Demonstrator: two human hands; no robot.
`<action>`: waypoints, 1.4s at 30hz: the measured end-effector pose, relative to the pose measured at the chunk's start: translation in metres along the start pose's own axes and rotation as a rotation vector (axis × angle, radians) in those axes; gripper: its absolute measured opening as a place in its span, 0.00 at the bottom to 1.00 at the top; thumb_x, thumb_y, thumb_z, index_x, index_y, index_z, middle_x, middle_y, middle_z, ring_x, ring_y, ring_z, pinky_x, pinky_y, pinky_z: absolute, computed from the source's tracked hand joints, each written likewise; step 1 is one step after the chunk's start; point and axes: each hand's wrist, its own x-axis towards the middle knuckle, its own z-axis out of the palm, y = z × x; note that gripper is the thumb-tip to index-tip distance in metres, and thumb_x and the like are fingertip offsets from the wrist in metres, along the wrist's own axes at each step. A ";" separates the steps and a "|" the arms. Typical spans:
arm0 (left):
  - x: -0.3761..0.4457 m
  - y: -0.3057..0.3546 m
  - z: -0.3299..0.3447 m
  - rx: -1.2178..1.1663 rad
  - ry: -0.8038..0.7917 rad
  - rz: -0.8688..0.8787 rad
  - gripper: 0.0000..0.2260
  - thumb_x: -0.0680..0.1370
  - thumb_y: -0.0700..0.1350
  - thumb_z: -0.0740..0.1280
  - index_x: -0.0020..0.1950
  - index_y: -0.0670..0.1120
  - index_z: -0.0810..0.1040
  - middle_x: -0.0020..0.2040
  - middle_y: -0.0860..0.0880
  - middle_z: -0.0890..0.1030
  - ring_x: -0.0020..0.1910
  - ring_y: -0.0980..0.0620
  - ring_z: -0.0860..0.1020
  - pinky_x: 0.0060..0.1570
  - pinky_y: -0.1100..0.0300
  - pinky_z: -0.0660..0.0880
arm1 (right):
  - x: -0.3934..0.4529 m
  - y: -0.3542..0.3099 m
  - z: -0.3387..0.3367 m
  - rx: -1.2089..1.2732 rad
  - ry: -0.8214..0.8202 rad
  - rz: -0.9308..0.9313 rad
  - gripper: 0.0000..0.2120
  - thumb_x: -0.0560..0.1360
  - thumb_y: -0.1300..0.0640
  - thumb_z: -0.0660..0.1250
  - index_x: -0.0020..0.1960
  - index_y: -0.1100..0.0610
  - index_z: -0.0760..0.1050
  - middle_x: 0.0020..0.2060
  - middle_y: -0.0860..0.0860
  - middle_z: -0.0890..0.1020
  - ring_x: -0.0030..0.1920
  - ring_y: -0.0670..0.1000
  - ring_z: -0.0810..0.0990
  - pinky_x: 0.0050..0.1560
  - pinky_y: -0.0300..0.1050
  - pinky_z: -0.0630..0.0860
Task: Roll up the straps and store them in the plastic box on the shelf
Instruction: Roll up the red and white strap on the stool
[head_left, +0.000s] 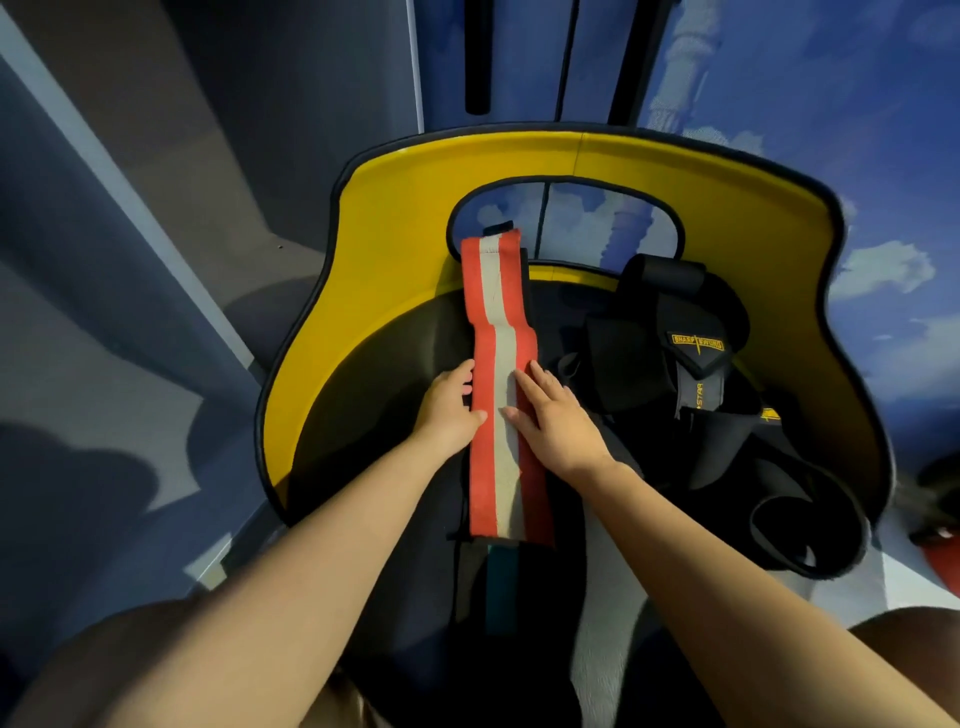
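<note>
A red strap with a pale centre stripe (496, 332) lies flat and unrolled along the dark seat of a yellow chair (395, 249), its far end propped against the backrest. My left hand (449, 410) rests at the strap's left edge, thumb laid on the red band. My right hand (550, 415) lies flat on the strap's right side with straight fingers. A heap of black straps (696, 374) with yellow lettering sits on the seat to the right. No plastic box or shelf is in view.
The chair's yellow backrest curves round the seat and has an oval opening (566, 218) at the top. A loop of wide black belt (810, 525) hangs over the seat's right front. Blue carpeted floor (130, 364) spreads to the left.
</note>
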 end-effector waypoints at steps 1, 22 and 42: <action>-0.007 -0.002 0.000 0.001 -0.002 0.004 0.32 0.75 0.33 0.67 0.75 0.47 0.60 0.70 0.46 0.68 0.67 0.51 0.69 0.65 0.53 0.70 | -0.007 -0.001 0.001 0.059 0.043 0.012 0.28 0.79 0.46 0.58 0.76 0.54 0.55 0.76 0.50 0.55 0.76 0.51 0.54 0.74 0.45 0.54; -0.154 -0.048 -0.001 0.060 -0.241 0.070 0.29 0.73 0.42 0.71 0.72 0.48 0.66 0.75 0.50 0.61 0.72 0.51 0.62 0.69 0.57 0.64 | -0.152 -0.004 0.016 0.023 -0.073 -0.139 0.22 0.78 0.53 0.63 0.71 0.53 0.68 0.73 0.48 0.65 0.75 0.46 0.57 0.72 0.38 0.55; -0.208 -0.065 0.010 0.358 -0.146 0.249 0.21 0.73 0.43 0.72 0.65 0.49 0.73 0.69 0.54 0.64 0.67 0.53 0.68 0.65 0.61 0.66 | -0.213 -0.020 0.029 -0.121 -0.002 -0.188 0.17 0.81 0.50 0.56 0.68 0.46 0.71 0.68 0.41 0.71 0.73 0.43 0.62 0.67 0.38 0.64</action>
